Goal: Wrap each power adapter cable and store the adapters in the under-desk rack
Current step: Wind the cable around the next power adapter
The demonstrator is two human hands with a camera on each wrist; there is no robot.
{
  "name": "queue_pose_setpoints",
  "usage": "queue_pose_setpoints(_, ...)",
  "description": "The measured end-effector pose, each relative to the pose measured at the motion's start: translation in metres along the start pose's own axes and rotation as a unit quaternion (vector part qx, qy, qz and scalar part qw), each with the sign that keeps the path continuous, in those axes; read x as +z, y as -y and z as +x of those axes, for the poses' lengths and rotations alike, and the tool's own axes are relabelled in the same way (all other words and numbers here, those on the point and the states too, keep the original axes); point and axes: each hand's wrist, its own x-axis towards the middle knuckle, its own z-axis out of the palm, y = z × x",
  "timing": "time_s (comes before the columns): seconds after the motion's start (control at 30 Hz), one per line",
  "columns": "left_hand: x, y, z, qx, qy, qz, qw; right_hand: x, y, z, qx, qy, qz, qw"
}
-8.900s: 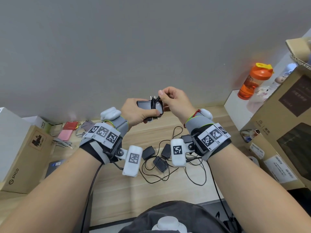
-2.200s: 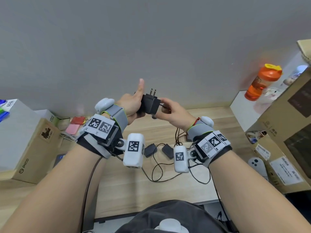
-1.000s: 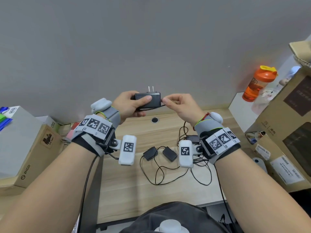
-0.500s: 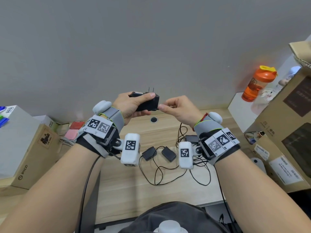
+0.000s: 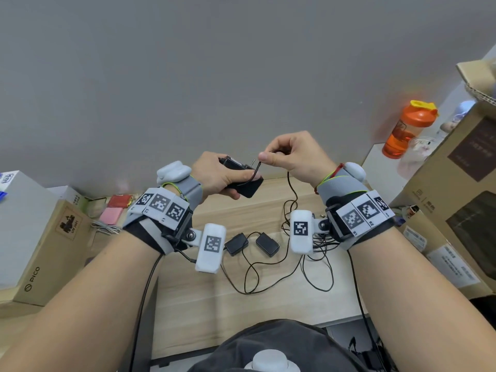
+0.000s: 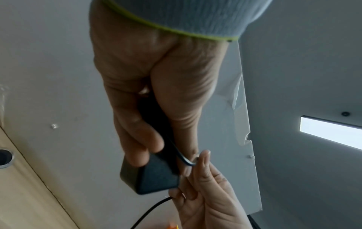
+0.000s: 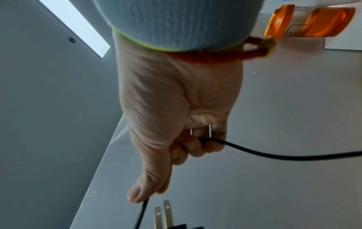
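Above a light wooden bench [image 5: 204, 312], the left hand [image 5: 217, 175] grips a black rectangular power adapter [image 5: 245, 183]. The right hand [image 5: 295, 154] pinches its thin black cable [image 5: 291, 189] just beside the metal prongs. Two more black adapters [image 5: 252, 245] lie on the bench below.

Your raised hands have open air against the plain grey wall [image 5: 241, 63] at 12 o'clock; at 6 o'clock below them two small black power adapters [image 5: 252, 244] and looped thin black cables [image 5: 268, 277] clutter the light wooden desk [image 5: 201, 304], brown cardboard boxes [image 5: 456, 210] crowd 3 o'clock
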Motion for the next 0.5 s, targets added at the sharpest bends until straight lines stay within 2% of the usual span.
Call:
queue_pose_setpoints(0.13, 0.002, -0.003, -0.003, 0.028, 0.032, 0.020, 0.999, 0.002, -0.007, 0.000, 0.006, -0.007, 0.023, 1.000)
queue_pose_setpoints(0.27, 0.006, -0.005, -0.007, 0.063, 0.040, -0.019, 0.997, 0.012, -0.018, -0.001, 0.024, 0.020, 0.068, 0.997)
queue_pose_setpoints(0.4, 0.012, -0.008, -0.005, 0.087, 0.004, -0.094, 0.992, 0.027, -0.022, -0.004, 0.039, 0.019, 0.082, 0.996)
queue_pose_setpoints(0.5, 0.012, -0.012, 0.000, 0.086, -0.044, -0.155, 0.983, 0.037, -0.020, -0.008, 0.050, 0.047, 0.081, 0.994)
